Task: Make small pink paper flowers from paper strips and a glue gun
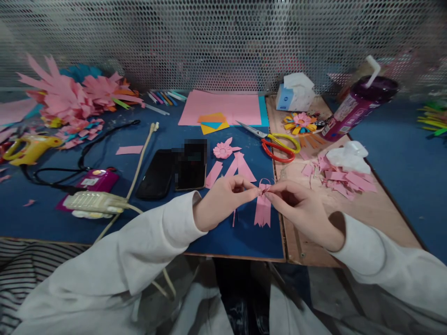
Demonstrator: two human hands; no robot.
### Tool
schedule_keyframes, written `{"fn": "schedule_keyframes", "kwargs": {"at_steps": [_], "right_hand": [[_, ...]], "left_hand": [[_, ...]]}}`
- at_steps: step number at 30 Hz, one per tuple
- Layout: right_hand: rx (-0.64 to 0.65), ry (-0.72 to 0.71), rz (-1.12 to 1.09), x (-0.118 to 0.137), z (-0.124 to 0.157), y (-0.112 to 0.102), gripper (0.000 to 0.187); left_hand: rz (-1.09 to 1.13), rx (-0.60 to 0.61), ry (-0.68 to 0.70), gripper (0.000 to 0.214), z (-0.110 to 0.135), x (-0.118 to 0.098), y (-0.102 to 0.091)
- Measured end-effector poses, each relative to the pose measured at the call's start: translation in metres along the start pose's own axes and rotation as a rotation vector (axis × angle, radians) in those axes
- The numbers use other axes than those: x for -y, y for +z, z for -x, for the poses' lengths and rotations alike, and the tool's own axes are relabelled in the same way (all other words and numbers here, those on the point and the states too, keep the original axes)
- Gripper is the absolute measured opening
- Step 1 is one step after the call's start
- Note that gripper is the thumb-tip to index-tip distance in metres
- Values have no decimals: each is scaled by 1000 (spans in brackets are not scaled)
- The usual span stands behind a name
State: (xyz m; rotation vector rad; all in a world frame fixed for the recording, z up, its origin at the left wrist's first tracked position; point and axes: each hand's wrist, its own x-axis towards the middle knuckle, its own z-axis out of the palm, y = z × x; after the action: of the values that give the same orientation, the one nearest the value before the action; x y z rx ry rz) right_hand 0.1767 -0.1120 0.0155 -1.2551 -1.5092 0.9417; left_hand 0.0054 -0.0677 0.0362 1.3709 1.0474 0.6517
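Between my two hands hangs a pink paper strip [262,213] with notched lower ends and a small loop at its top. My left hand [225,197] pinches its upper part from the left, thumb against forefinger. From the other side my right hand [303,204] pinches the same spot, and the fingertips of both hands nearly meet. Just beyond my left hand lie cut pink paper strips [246,168] and a pink paper flower [223,150]. Scissors [279,145] with red and yellow handles rest on the table past my hands, blades partly spread.
Two phones [155,174] lie left of my hands. Farther left are a power strip [94,203], cables and a yellow glue gun [33,148]. Pink paper scraps [344,179] lie on the wooden board [391,218], with a purple bottle [356,109] and tissue box [295,95] behind.
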Motion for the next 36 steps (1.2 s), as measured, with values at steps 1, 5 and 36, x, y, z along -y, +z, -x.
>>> {"fn": "schedule_keyframes", "kwargs": {"at_steps": [1, 5, 36], "right_hand": [[3, 4, 4, 0, 0, 0, 12], [15, 14, 19, -1, 0, 0, 13], [25, 83, -42, 0, -3, -1, 17]], "left_hand": [[-3, 0, 3, 20, 0, 0, 0], [-15, 8, 21, 19, 0, 1, 0], [-65, 35, 47, 22, -1, 3, -1]]}}
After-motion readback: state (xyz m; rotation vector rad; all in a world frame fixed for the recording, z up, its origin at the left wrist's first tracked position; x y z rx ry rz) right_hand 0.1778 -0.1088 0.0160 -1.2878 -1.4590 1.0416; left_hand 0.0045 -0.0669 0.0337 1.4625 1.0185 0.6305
